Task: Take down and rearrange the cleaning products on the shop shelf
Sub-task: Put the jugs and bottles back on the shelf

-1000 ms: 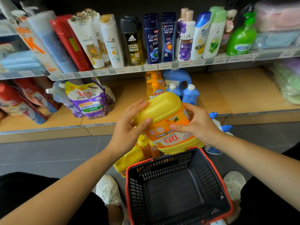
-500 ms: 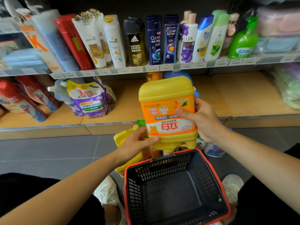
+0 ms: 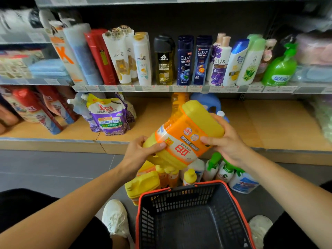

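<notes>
Head view shows the left grip [image 3: 142,152] and right grip [image 3: 227,143] both grasping the yellow jug [image 3: 186,126], tilted in the air before the lower shelf [image 3: 53,141] front edge, probably because it is heavy.

light: bright, even, soft shadows | edges: wide-angle bending, blur at left | centre: sharp

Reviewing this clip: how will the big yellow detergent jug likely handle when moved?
The yellow jug looks rigid plastic, so probably stiff. Both the left hand and right hand hold it, suggesting weight. Its smooth label may be slippery.
</notes>
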### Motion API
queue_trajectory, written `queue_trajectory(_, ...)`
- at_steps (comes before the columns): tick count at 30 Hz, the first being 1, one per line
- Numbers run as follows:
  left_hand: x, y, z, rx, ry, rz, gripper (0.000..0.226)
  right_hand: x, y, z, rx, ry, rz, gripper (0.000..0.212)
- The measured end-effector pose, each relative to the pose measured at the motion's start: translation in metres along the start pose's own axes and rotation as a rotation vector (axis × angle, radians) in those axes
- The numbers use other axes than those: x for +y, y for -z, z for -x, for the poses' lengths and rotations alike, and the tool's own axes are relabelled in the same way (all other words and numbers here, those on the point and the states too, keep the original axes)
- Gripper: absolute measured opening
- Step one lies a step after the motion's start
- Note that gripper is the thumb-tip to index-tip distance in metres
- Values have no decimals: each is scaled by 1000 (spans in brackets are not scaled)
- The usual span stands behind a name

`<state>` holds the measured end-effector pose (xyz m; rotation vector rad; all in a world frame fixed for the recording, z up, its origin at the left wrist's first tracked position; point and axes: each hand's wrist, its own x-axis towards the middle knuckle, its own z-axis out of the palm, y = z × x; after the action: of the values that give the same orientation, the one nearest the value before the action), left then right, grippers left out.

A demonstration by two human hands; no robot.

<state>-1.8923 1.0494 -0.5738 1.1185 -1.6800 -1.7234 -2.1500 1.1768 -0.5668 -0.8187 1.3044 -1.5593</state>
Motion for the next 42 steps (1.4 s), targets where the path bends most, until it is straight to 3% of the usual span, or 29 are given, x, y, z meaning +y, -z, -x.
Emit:
queue_trajectory(2, 8, 11, -3, 29, -58, -30, 82, 12, -1, -3, -30, -73, 53, 86)
queue_trajectory(7, 30, 37, -10, 70, -233, -206, 69, 28, -8, -17, 13, -44, 380, 83)
queue_trajectory(17, 87, 68, -52, 6, -465, -727, 72, 56, -40, -76, -58, 6, 559, 68)
queue_trajectory(19, 91, 72, -69, 18, -497, -862, 70, 52, -39, -97, -6, 79, 709, 67)
queue_trajectory(23, 90, 76, -113, 6, -534, -1057, 70, 41, -32, -146, 180, 414, 1190, 61)
queue_trajectory(27, 76, 74, -166, -30, -529, -1176, 70, 56, -21, -173, 83, 300, 1439, 64)
queue_trajectory(35, 28, 41, -247, -133, -505, -1455, 63, 81, -14, -177, 137, 376, 1430, 51)
queue_trajectory(39, 11, 27, -257, -42, -706, -1591, 67, 80, -10, -177, 125, 361, 1399, 54)
queue_trajectory(42, -6, 32, -251, 61, -774, -1557, 72, 79, -9, -177, 117, 354, 1375, 54)
